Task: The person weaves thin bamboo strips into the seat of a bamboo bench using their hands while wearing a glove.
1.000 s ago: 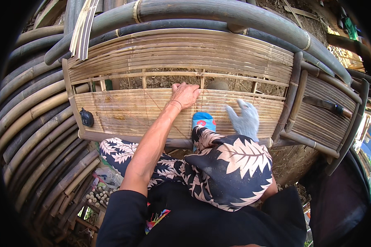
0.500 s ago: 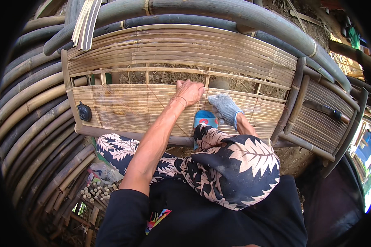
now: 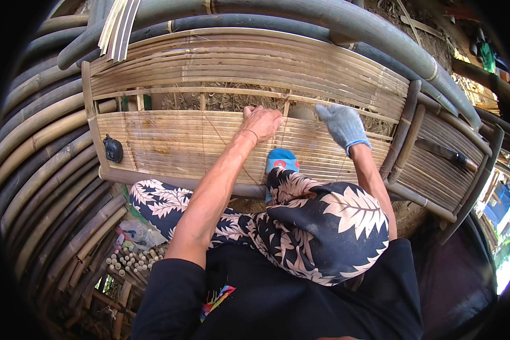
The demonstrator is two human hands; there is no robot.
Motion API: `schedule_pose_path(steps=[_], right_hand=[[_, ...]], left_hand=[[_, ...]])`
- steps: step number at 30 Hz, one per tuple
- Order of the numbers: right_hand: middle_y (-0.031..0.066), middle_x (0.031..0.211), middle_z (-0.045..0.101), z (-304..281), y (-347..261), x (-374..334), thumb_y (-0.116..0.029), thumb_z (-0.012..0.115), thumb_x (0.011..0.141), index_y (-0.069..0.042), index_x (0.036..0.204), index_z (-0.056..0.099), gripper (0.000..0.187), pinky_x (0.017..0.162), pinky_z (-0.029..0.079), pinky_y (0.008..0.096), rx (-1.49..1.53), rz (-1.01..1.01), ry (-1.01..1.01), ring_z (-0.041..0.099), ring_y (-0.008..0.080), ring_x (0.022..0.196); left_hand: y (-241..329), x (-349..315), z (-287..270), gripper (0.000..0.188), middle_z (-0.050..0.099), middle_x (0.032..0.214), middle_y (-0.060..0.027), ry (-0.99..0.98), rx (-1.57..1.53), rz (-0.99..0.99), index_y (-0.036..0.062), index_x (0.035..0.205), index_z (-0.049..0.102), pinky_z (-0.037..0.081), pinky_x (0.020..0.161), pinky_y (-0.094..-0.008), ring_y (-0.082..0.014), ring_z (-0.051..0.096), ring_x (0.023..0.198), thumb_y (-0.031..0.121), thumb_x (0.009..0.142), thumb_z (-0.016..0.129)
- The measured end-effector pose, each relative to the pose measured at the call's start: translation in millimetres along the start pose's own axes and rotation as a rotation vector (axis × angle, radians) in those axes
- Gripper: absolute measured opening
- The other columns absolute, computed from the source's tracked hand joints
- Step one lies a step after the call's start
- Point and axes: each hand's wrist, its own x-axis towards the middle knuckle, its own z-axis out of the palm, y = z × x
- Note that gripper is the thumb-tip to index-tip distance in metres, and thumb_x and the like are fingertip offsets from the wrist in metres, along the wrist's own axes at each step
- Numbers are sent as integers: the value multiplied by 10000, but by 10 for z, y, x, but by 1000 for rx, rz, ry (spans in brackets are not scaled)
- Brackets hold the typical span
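A bench-like frame of bamboo lies across in front of me, with thin bamboo slats laid side by side over it. My left hand, bare, has its fingers curled over the far edge of the near slats, beside a short crosspiece. My right hand, in a grey knit glove, is above the open gap between the two slat groups. Its fingers are drawn together; whatever they hold is too small to see. Thin brown cord runs across the slats. My foot in a blue sock presses on them.
Thick dark bamboo poles run along the far side, with more poles stacked at left. A small black bundle sits on the left slats. A long knife lies on the right panel. Cut bamboo pieces are at lower left.
My right hand has moved away from beside my foot, to the right and farther off, over the gap. My left hand keeps its place on the slat edge.
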Motion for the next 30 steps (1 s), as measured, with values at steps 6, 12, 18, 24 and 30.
schedule_pose_path(steps=[6,12,18,24,30], right_hand=[[217,857,652,628,-697,-213,-162,577,845,-39,919,585,144,673,507,465,399,-312,-21,653,392,794],[223,973,638,649,-383,-521,-141,590,826,9,1121,570,331,763,489,476,453,-186,-232,624,400,899],[185,871,637,920,-30,-723,-223,540,923,4,1132,557,309,710,501,476,709,-19,-129,633,376,796],[65,907,655,1403,205,-1836,-285,564,1001,-121,787,562,270,818,572,488,2480,944,329,662,225,755],[169,986,682,2817,541,-4391,-250,626,890,-21,976,653,246,783,544,425,462,772,-920,676,336,862]], left_hand=[[-23,16,79,254,712,1009,-46,39,19,39,206,1041,703,286,949,-498,-278,580,994,353,966,510],[-62,-61,7,267,704,1029,-43,58,34,19,185,1077,696,292,945,-497,-281,574,994,349,964,518],[9,51,8,302,708,1053,-55,-28,11,-28,180,1091,701,278,1008,-483,-275,578,1055,385,968,516],[-23,-28,34,315,696,1019,-64,82,62,-30,127,1044,699,293,986,-456,-272,569,1063,379,945,539],[-4,-28,128,326,642,1067,-94,157,71,2,85,1111,648,300,988,-455,-292,553,1063,330,904,586]])
